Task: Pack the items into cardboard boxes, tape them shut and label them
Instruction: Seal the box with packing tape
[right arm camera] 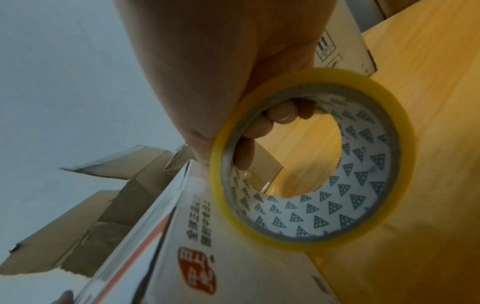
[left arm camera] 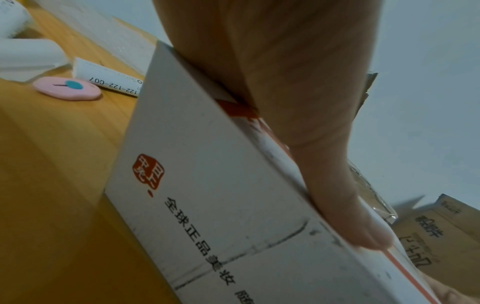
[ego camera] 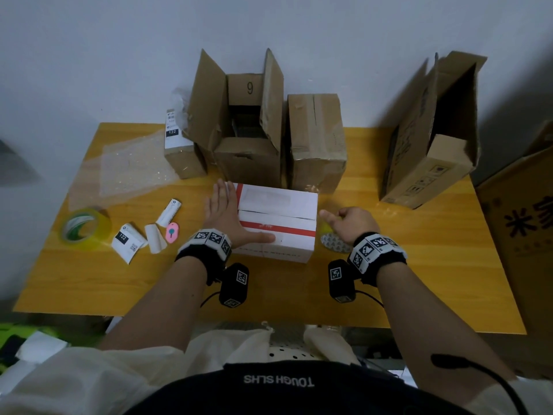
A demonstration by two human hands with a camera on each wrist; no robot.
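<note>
The white box [ego camera: 276,221] lay on the worktop [ego camera: 419,265] between the hands, its long axis running left to right and its flap seam along that axis. The left hand [ego camera: 227,215] pressed flat, fingers straight, on the box's left end. The right hand [ego camera: 353,224], just off the box's right end, gripped a roll of tape [right arm camera: 311,162], fingers hooked through its core. Taping would likely run from the right end, so the right hand was better placed.
</note>
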